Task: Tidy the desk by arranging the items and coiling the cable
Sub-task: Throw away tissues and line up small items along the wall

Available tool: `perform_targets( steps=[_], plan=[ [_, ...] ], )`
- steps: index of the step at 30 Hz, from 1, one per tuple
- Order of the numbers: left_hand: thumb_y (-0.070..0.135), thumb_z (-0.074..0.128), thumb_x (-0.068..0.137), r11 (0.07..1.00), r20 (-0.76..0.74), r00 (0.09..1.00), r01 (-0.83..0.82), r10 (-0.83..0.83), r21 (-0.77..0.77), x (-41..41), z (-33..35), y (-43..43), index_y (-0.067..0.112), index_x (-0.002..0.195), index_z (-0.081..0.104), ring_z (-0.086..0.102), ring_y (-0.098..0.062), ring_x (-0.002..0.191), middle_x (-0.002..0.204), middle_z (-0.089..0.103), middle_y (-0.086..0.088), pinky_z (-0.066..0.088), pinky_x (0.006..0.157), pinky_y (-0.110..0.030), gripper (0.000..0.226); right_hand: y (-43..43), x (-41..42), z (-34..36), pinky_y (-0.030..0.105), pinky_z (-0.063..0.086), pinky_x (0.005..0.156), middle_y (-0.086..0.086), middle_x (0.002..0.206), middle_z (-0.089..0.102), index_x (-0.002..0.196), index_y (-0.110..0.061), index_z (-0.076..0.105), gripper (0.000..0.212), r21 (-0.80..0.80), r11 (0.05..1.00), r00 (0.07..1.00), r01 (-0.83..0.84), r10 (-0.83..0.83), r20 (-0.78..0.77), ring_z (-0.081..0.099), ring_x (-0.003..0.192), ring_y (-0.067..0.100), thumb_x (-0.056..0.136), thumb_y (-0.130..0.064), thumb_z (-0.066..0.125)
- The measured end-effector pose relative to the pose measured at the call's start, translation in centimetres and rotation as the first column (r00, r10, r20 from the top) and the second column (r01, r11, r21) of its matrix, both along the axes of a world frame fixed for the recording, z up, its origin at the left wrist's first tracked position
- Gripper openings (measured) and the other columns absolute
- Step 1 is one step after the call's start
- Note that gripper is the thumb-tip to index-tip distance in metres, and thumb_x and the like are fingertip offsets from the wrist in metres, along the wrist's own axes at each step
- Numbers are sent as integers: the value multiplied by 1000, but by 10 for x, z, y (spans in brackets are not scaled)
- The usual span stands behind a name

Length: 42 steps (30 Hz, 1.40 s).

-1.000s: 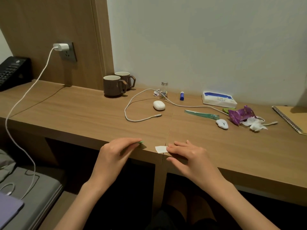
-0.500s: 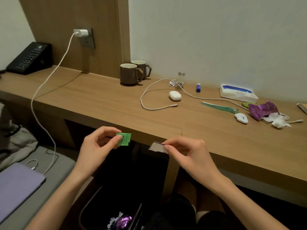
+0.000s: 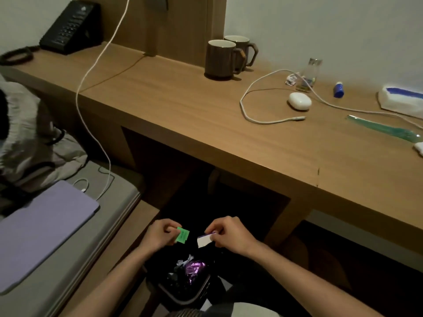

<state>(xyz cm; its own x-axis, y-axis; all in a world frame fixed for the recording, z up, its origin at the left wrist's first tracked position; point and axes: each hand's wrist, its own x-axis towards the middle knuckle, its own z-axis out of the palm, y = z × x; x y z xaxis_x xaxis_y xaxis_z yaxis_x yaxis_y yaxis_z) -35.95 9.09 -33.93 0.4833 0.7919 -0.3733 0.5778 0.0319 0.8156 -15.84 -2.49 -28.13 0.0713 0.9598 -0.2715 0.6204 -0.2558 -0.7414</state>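
Both hands are down below the desk (image 3: pixel 183 106) edge, right over a small trash bin (image 3: pixel 176 298). The left hand (image 3: pixel 160 234) pinches a green paper scrap (image 3: pixel 182 235) and the right hand (image 3: pixel 229 234) pinches a white paper scrap (image 3: pixel 204 240), a little apart from each other. There's a crumpled purple wrapper (image 3: pixel 194 268) in the bin. Up on the desk, a loose white cable (image 3: pixel 251 116) loops around a white earbud case (image 3: pixel 299 101). Two brown mugs (image 3: pixel 219 59) sit touching by the wall, and a black desk phone (image 3: pixel 71 26) is at the far left.
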Motion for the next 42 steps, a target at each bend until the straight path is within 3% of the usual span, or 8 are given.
perform_targets(
  steps=[4, 7, 11, 14, 22, 29, 33, 42],
  plan=[
    [10, 60, 88, 997, -146, 989, 26, -36, -70, -4, -45, 3, 17, 89, 65, 64, -8, 58, 78, 66, -2, 54, 57, -19, 9, 17, -10, -44, 22, 55, 71, -2, 81, 64, 103, -10, 70, 18, -123, 992, 999, 37, -34, 26, 65, 71, 10, 88, -6, 62],
    [8, 56, 88, 993, -246, 968, 15, -44, -118, -5, -69, 5, 12, 96, 66, 64, -13, 63, 74, 67, -3, 56, 66, -25, 13, 25, -14, -70, 20, 52, 76, 2, 89, 67, 105, -10, 70, 21, -190, 979, 997, 67, -59, 46, 67, 88, 16, 88, -6, 59],
    [20, 54, 94, 978, -323, 935, 84, -144, -193, -1, -71, 1, 14, 127, 55, 58, -12, 103, 121, 61, -4, 41, 87, -18, 34, 28, -13, -88, 19, 47, 93, 3, 121, 62, 125, -15, 59, 36, -230, 973, 999, 32, -21, 48, 58, 111, 12, 90, -12, 60],
    [26, 52, 95, 973, -339, 916, 172, -214, -152, 2, -60, 6, 15, 136, 45, 48, -16, 125, 136, 51, -3, 36, 99, -22, 44, 26, -7, -81, 22, 43, 100, -1, 129, 57, 130, -19, 55, 41, -195, 981, 999, -5, 12, 39, 52, 119, 9, 89, -15, 62],
    [28, 53, 94, 936, -193, 943, 305, -272, 174, 14, 38, 4, 32, 123, 54, 59, 0, 105, 117, 63, 11, 47, 90, -17, 29, -4, 8, 24, 12, 42, 96, -12, 124, 60, 127, -31, 57, 36, 102, 986, 992, -129, 130, -5, 53, 112, -4, 92, -21, 60],
    [25, 58, 90, 859, 146, 965, 119, -219, 498, 35, 170, -33, 38, 109, 64, 59, 12, 98, 100, 67, 28, 45, 82, -8, 24, -48, 14, 153, 19, 49, 91, -16, 111, 66, 121, -28, 62, 32, 461, 886, 990, -40, 99, -104, 60, 107, 0, 93, -15, 58],
    [17, 58, 90, 819, 301, 919, 40, -255, 572, 57, 231, -55, 28, 112, 66, 62, 6, 98, 101, 70, 20, 46, 82, -8, 26, -73, 31, 201, 22, 51, 88, -12, 107, 69, 119, -22, 64, 30, 609, 794, 998, 5, 35, -53, 64, 102, 7, 92, -10, 60],
    [23, 56, 91, 705, 295, 839, 140, -457, 695, 143, 299, -86, 32, 115, 62, 60, 5, 100, 103, 67, 20, 48, 84, -12, 26, -119, 111, 242, 16, 52, 81, -16, 105, 68, 120, -26, 62, 33, 746, 661, 960, 78, -251, 122, 64, 96, 3, 90, -13, 60]
  ],
)
